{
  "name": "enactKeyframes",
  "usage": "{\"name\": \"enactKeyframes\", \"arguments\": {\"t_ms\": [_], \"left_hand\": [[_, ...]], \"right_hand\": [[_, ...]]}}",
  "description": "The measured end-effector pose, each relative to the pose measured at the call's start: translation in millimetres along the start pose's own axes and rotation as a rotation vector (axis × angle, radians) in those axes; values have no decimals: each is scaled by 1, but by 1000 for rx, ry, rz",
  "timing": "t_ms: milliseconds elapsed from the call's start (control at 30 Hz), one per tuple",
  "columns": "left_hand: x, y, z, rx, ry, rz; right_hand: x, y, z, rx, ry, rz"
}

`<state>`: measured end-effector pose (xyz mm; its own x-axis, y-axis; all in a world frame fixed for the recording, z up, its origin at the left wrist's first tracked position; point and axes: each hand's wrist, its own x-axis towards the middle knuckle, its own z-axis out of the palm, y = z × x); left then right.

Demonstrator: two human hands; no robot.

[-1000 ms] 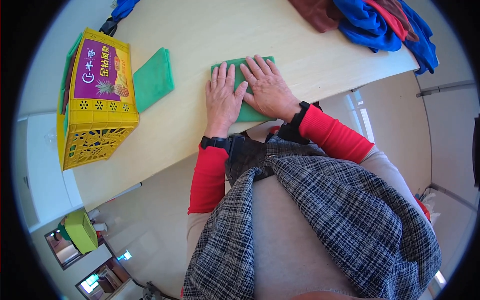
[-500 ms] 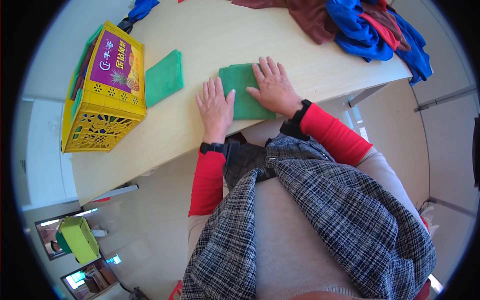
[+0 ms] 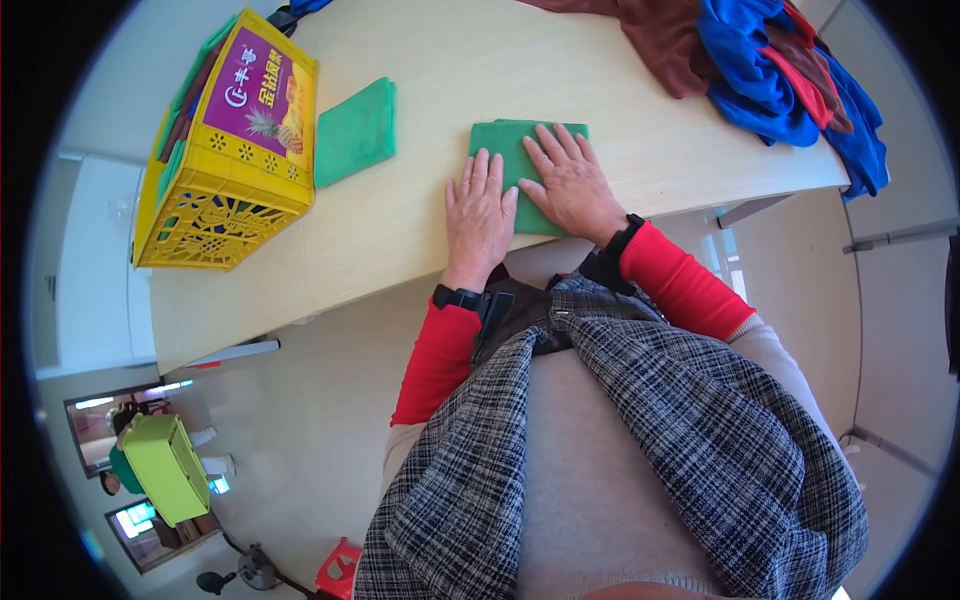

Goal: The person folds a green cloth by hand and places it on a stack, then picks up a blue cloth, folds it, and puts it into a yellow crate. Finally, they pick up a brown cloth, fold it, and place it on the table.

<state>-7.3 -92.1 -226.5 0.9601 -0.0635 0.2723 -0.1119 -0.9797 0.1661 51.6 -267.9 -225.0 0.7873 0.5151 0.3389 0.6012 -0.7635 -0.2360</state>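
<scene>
A folded green cloth lies near the table's front edge under both my hands. My left hand rests flat along its left side, fingers stretched out and pointing away from me. Across the right part of the cloth lies my right hand, palm down with the fingers slightly spread. Neither hand grips anything. To the left, a second folded green cloth sits beside a yellow plastic crate. Folded green and dark red cloths show at the crate's far left side.
Heaped blue, red and maroon cloths hang over the pale table's far right corner. At the lower left, a person in green is by a lime-green crate. A red stool stands on the floor.
The view has shifted, so the table's things appear farther right. My right hand has moved inward over the cloth, closer to my left. More of the person by the lime-green crate shows.
</scene>
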Motion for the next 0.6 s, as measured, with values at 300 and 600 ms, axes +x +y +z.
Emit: {"name": "enactKeyframes", "arguments": {"t_ms": [300,600], "left_hand": [[-12,-14,-8,81,58,-139],[-15,22,-1,13,92,22]], "right_hand": [[13,11,-21,-153,-162,114],[62,23,18,36,-87,-369]]}}
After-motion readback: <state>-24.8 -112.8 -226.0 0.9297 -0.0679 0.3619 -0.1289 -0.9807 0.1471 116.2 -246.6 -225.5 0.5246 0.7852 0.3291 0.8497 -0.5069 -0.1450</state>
